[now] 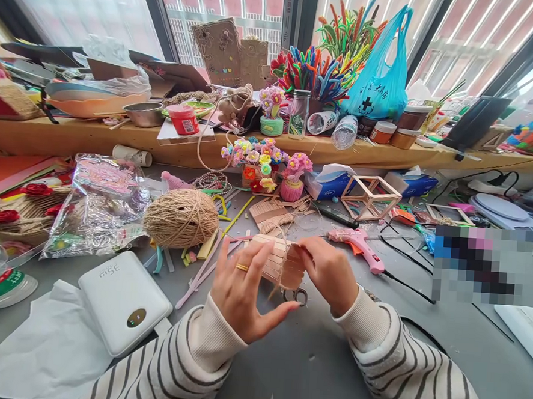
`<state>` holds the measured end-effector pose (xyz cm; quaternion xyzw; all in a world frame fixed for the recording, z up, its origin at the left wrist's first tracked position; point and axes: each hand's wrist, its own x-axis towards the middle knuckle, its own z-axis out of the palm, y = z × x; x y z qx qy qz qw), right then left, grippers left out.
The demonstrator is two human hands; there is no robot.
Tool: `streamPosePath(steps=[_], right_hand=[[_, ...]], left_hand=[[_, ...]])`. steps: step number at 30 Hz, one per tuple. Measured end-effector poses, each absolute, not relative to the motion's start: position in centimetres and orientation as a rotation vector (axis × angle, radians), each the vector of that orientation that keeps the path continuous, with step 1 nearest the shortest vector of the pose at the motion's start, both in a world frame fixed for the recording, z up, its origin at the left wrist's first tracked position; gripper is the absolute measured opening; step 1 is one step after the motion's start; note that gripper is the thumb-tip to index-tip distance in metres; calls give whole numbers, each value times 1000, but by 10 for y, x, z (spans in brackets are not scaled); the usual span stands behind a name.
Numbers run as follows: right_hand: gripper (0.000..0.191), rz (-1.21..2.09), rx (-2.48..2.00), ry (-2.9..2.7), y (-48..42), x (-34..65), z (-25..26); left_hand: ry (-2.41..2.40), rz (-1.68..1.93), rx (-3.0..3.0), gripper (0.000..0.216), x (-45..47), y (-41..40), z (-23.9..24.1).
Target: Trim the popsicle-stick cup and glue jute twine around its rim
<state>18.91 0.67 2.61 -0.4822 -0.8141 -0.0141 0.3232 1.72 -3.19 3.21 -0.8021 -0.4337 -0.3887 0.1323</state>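
A small piece built of flat wooden craft sticks (272,257), with jute twine (283,258) around it, is held up in front of me. My right hand (329,272) pinches its right edge, fingertips and thumb pressed together. Beside its left part, my left hand (245,288) has its fingers spread and its thumb stretched out to the right; whether its fingertips touch the piece is hard to make out. Below the piece, the ring handles of scissors (302,297) show on the grey table. A large ball of jute twine (182,217) lies to the left.
A pink glue gun (358,246) with a black cord lies right of my hands. Behind it stands an open wooden frame (370,197). A white power bank (125,302) sits at left. Flower crafts (262,160) and a cluttered shelf (161,142) are at the back.
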Motion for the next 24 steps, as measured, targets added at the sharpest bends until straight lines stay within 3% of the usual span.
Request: streamPosePath(steps=[4, 7, 11, 16, 20, 24], right_hand=[[25, -91, -1164, -2081, 10, 195, 29], [24, -107, -1082, -2035, 10, 195, 32], [22, -51, -997, -1960, 9, 196, 38], [17, 107, -974, -1927, 10, 201, 48], [16, 228, -980, -1919, 9, 205, 56], [28, 270, -979, -1842, 3, 207, 68]], left_hand=[[-1598, -1342, -2456, 56, 3, -24, 24], [-1892, -1698, -2664, 65, -5, -12, 9], [-2050, -2175, -3010, 63, -1, 2, 1], [-1919, -2312, -3351, 78, 10, 11, 11], [-1887, -2336, -3221, 83, 9, 11, 5], [-2042, -2463, -2946, 87, 6, 6, -8]])
